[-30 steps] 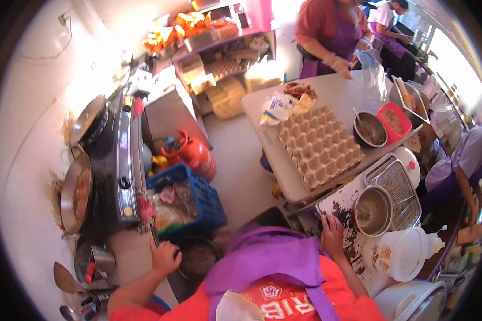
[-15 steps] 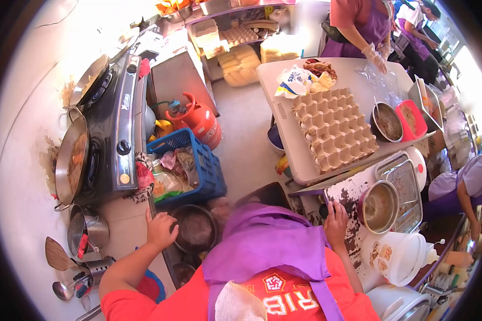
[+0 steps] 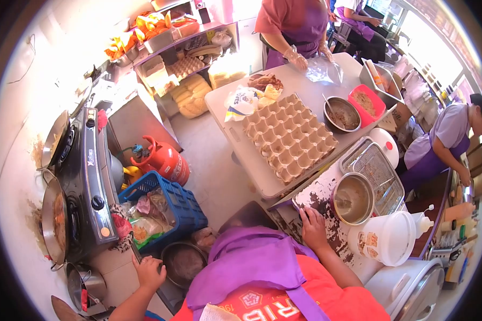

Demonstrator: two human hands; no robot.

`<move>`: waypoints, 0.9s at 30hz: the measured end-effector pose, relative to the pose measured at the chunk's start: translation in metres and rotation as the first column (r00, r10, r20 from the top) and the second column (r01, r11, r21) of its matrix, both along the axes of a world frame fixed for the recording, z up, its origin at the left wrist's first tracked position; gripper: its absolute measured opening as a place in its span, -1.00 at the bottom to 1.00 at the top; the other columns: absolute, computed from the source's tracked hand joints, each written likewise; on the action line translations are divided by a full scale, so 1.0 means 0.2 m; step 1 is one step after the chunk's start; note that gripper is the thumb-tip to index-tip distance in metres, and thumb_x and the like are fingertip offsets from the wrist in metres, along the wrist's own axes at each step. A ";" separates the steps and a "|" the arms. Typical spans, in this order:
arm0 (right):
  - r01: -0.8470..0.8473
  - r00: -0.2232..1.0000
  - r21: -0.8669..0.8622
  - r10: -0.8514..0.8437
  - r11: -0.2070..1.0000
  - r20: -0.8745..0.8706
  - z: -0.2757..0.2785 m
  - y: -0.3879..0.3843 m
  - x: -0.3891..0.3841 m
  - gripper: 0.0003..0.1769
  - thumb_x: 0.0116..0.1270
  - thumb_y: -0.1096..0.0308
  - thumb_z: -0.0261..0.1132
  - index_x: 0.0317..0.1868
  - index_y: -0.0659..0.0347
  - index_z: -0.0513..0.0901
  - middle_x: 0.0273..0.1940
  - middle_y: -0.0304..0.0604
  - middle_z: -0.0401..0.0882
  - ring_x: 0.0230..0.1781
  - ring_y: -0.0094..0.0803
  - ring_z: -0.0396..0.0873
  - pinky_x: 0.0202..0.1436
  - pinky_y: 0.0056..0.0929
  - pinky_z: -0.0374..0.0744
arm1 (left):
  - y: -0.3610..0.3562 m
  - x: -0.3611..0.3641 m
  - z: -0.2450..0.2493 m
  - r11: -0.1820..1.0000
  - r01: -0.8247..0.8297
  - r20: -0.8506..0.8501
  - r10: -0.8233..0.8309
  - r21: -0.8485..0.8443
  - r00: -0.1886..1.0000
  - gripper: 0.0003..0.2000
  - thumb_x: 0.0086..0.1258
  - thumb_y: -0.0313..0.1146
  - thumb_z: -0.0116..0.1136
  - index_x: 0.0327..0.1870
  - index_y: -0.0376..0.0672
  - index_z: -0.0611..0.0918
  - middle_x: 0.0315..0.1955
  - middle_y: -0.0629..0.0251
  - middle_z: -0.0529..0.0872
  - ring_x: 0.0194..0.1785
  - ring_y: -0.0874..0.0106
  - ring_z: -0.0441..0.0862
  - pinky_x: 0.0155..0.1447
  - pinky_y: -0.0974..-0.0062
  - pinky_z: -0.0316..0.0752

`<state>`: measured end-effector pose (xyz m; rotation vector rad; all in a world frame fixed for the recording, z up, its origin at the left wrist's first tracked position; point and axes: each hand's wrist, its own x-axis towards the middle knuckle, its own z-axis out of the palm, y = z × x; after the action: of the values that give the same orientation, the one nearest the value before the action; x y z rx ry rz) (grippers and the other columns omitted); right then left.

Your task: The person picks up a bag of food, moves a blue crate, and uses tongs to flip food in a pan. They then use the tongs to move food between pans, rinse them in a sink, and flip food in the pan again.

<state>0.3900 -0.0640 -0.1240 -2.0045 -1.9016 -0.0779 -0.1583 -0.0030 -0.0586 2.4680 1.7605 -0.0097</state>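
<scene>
My left hand (image 3: pixel 149 272) rests on the edge of the tiled counter (image 3: pixel 124 270), fingers apart and holding nothing. A dark pot (image 3: pixel 183 263) is just to its right, below the counter edge. My right hand (image 3: pixel 313 229) lies with spread fingers on the near edge of the worn, peeling work surface (image 3: pixel 332 214), also empty. Beyond that hand stands a steel bowl (image 3: pixel 353 199) with a whisk-like tool inside, beside a wire rack in a tray (image 3: pixel 379 176). A white lidded bucket (image 3: pixel 383 239) is to the right of my right forearm.
A stove (image 3: pixel 93 176) with pans runs along the left. A blue crate (image 3: pixel 185 206) and red gas cylinder (image 3: pixel 168 163) stand on the floor. An egg tray (image 3: pixel 289 136) lies on the white table (image 3: pixel 222 109). A gloved person (image 3: pixel 294 27) stands behind it; another person (image 3: pixel 439 139) works at right.
The view has swung to the right, so most things appear further left. Both my hands stay at the surface edges. The gloved person's hands have moved apart, with a clear plastic bag between them.
</scene>
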 end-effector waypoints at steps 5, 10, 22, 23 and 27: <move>-0.004 1.000 -0.002 0.004 1.000 0.000 -0.01 -0.01 0.01 -0.47 0.13 0.51 0.17 0.19 0.23 0.51 0.19 -0.05 0.43 0.24 -0.13 0.36 0.29 -0.18 0.32 | 0.00 0.00 0.01 1.000 0.006 0.016 -0.006 0.004 1.000 -0.81 0.07 -0.21 0.26 -0.35 -0.07 0.71 -0.33 0.36 0.72 0.04 0.26 0.60 0.47 -0.24 -0.27; -0.020 1.000 0.010 0.021 1.000 -0.007 -0.02 -0.02 0.02 -0.46 0.12 0.52 0.17 0.19 0.24 0.51 0.19 -0.03 0.42 0.23 -0.12 0.36 0.28 -0.19 0.33 | -0.01 -0.02 -0.01 0.999 0.021 0.017 -0.022 0.034 1.000 -0.81 0.05 -0.20 0.27 -0.37 -0.07 0.71 -0.35 0.34 0.72 0.02 0.26 0.61 0.45 -0.25 -0.24; -0.020 1.000 0.075 0.018 0.997 0.018 -0.01 -0.02 0.01 -0.51 0.13 0.50 0.16 0.14 0.23 0.55 0.14 -0.07 0.47 0.21 -0.16 0.39 0.24 -0.20 0.36 | -0.02 -0.03 -0.01 0.999 0.019 0.015 -0.019 0.032 1.000 -0.78 0.07 -0.15 0.25 -0.36 -0.06 0.73 -0.36 0.37 0.73 0.01 0.28 0.61 0.45 -0.25 -0.23; -0.020 1.000 0.074 0.019 0.997 0.019 -0.01 -0.02 0.01 -0.51 0.13 0.50 0.16 0.14 0.23 0.55 0.14 -0.07 0.47 0.21 -0.16 0.39 0.24 -0.19 0.36 | -0.02 -0.03 -0.01 0.999 0.023 0.014 -0.024 0.040 1.000 -0.78 0.06 -0.15 0.25 -0.36 -0.06 0.73 -0.36 0.37 0.74 0.00 0.28 0.62 0.45 -0.25 -0.23; -0.021 0.999 0.078 0.019 0.997 0.026 -0.02 -0.02 0.01 -0.51 0.13 0.49 0.16 0.14 0.23 0.55 0.15 -0.06 0.46 0.21 -0.16 0.39 0.24 -0.19 0.36 | -0.02 -0.04 -0.02 0.998 0.035 0.008 -0.036 0.050 0.999 -0.77 0.07 -0.14 0.25 -0.36 -0.06 0.73 -0.36 0.38 0.74 0.00 0.29 0.62 0.45 -0.25 -0.24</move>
<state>0.3927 -0.0686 -0.1283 -1.9417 -1.9030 -0.1703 -0.1665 -0.0066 -0.0634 2.5294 1.7339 0.0433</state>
